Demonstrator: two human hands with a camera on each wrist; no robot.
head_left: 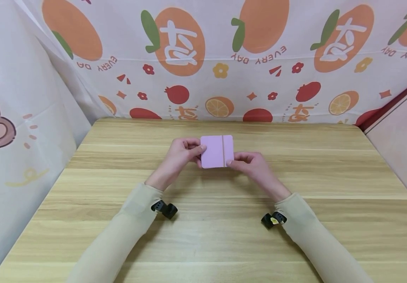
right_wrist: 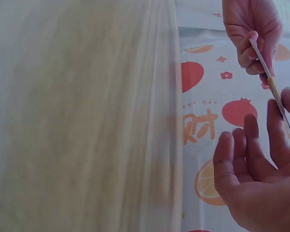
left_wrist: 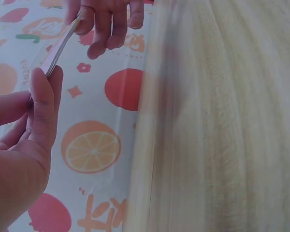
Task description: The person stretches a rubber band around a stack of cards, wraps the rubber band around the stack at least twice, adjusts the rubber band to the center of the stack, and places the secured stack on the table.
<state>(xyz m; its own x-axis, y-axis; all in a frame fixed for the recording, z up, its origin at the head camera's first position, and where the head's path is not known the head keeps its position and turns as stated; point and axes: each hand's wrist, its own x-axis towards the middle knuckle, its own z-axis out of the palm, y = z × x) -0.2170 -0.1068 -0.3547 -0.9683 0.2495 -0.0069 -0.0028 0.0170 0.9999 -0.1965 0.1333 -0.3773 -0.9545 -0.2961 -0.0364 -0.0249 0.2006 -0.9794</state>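
A small lilac notebook [head_left: 212, 152] with a tan elastic band [head_left: 223, 146] near its right side is held up above the table. My left hand [head_left: 183, 152] pinches its left edge, thumb on the cover and fingers behind. At the lower right corner my right hand [head_left: 254, 164] pinches it, the thumb close to the band. Seen edge-on in the left wrist view, the notebook [left_wrist: 56, 54] is thin and tilted. The right wrist view shows thumb and index finger on the notebook [right_wrist: 274, 89], with the right hand's [right_wrist: 261, 179] other fingers spread loosely away from it.
Under the hands lies a wood-grain table [head_left: 203, 236]. Its far edge meets a white fruit-print cloth [head_left: 196, 88], and another pale cloth [head_left: 19, 118] hangs at the left. Small black cameras are strapped to the left wrist [head_left: 164, 209] and right wrist [head_left: 274, 219].
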